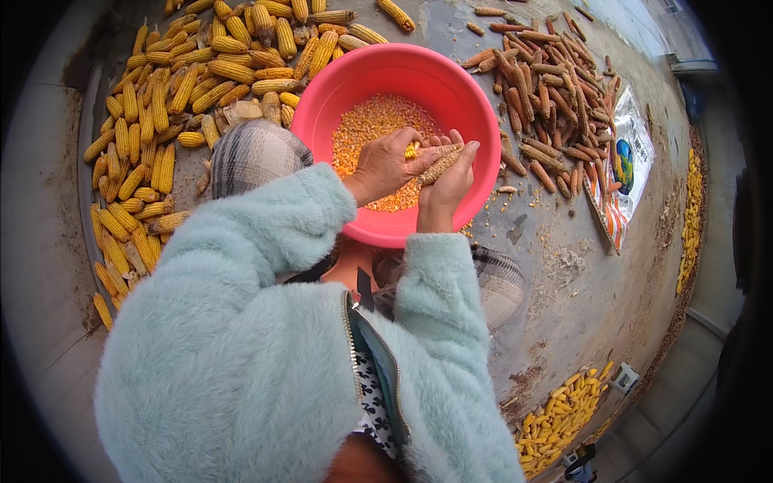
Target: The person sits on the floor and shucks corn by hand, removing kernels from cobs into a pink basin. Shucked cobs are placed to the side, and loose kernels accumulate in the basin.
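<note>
A pink plastic basin point(483, 121) stands before me, with loose corn kernels point(368, 121) covering its bottom. Over it, my left hand point(386, 160) grips a corn cob that has some yellow kernels on it. My right hand point(450, 181) holds a mostly bare corn cob point(439, 166) against the palm, thumb along its side. The two cobs meet between my hands, and my fingers partly hide them.
Yellow ears of corn point(181, 90) lie piled at the left. Stripped cobs point(555, 96) are heaped at the right beside a printed white sack point(634, 157). Scattered kernels lie right of the basin. Another corn pile point(558, 416) is at the lower right.
</note>
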Demonstrator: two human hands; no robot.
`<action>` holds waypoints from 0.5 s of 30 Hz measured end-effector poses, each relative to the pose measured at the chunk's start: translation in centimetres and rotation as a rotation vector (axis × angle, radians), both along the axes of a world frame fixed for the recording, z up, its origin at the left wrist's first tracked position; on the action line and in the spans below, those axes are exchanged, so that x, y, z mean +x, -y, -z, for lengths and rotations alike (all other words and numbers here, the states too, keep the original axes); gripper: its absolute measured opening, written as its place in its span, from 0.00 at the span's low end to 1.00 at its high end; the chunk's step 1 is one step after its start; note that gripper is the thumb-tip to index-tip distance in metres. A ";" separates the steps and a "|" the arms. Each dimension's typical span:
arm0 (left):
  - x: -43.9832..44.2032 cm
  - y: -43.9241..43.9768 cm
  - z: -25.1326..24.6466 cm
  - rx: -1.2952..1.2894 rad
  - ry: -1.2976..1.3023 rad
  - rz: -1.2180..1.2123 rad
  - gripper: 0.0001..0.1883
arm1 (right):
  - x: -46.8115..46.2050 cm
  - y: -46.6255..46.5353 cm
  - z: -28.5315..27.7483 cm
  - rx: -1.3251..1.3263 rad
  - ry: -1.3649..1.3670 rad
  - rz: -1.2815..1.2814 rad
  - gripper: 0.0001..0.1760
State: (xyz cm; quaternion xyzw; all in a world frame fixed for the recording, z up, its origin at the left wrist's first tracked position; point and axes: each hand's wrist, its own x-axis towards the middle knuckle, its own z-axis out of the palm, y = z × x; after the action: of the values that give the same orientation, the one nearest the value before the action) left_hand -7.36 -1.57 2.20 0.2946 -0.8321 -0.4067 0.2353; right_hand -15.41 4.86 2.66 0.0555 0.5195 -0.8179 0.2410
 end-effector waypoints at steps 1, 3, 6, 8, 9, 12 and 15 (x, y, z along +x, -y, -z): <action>0.0 -0.1 0.2 0.041 0.000 0.016 0.20 | 0.1 0.0 -0.1 0.050 -0.003 0.013 0.28; -0.1 -0.2 1.0 0.084 -0.041 0.068 0.20 | -0.1 -0.3 -0.2 0.057 -0.030 0.023 0.28; -0.8 -0.2 2.6 0.238 -0.218 0.078 0.22 | -0.7 -0.6 -0.1 0.036 0.039 0.036 0.28; -1.3 0.1 3.3 0.751 -0.201 0.170 0.21 | -1.0 -0.9 0.0 0.045 0.073 0.033 0.27; -1.4 0.2 3.4 1.007 -0.188 0.217 0.21 | -1.2 -0.9 -0.1 0.068 0.071 0.031 0.26; -0.7 0.9 2.9 1.507 -0.057 0.290 0.26 | -1.6 -1.0 -0.5 0.088 -0.019 0.034 0.24; -0.3 1.3 1.6 1.449 -0.098 0.301 0.29 | -1.7 -1.3 -1.2 0.125 -0.119 -0.044 0.19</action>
State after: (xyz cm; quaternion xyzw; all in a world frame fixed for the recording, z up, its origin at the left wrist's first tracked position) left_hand -7.71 -2.89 0.64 0.2401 -0.3749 -0.8945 -0.0397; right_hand -17.06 6.13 3.86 0.0104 0.5841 -0.7801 0.2238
